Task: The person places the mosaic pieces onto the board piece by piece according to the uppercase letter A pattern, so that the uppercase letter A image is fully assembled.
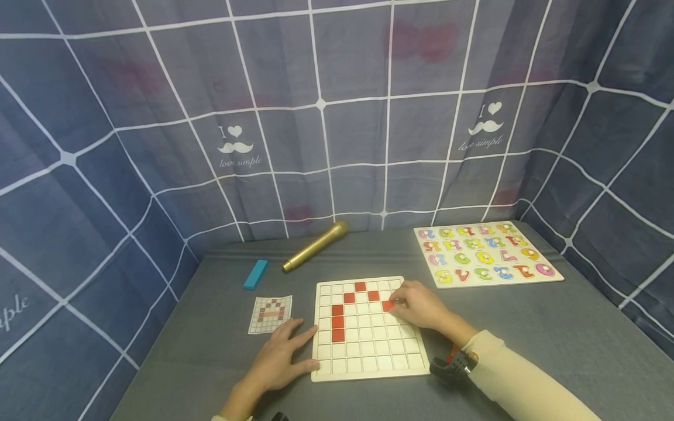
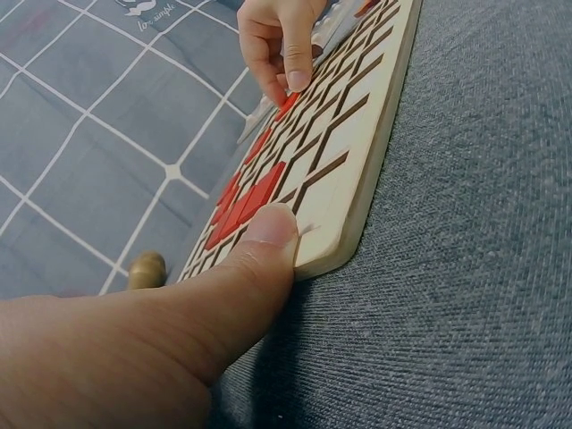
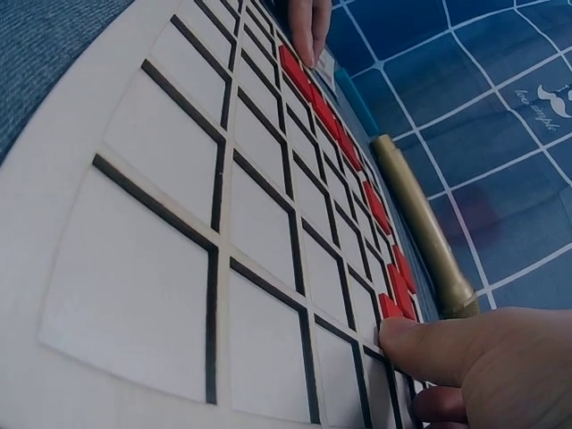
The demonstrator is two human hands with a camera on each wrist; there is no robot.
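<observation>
A pale wooden grid board [image 1: 374, 345] lies flat on the grey cloth, with several red square tiles [image 1: 337, 322] set in its cells. At its right side my right hand [image 1: 421, 305] pinches a red tile [image 1: 388, 306] between thumb and fingers, down at a cell. My left hand [image 1: 278, 359] is spread along the board's left edge, its thumb [image 2: 268, 228] touching the near-left part of the rim. Just beyond the left fingertips lies a small pattern card [image 1: 270, 314] printed with a grid and coloured squares.
Behind the card is a blue bar [image 1: 255, 274], and a gold microphone-shaped stick [image 1: 316, 246] lies at the back. A number puzzle board [image 1: 487, 255] occupies the back right. Orange-red pieces [image 1: 452, 352] show partly under the right wrist. A checked curtain [image 1: 353, 134] encloses the table.
</observation>
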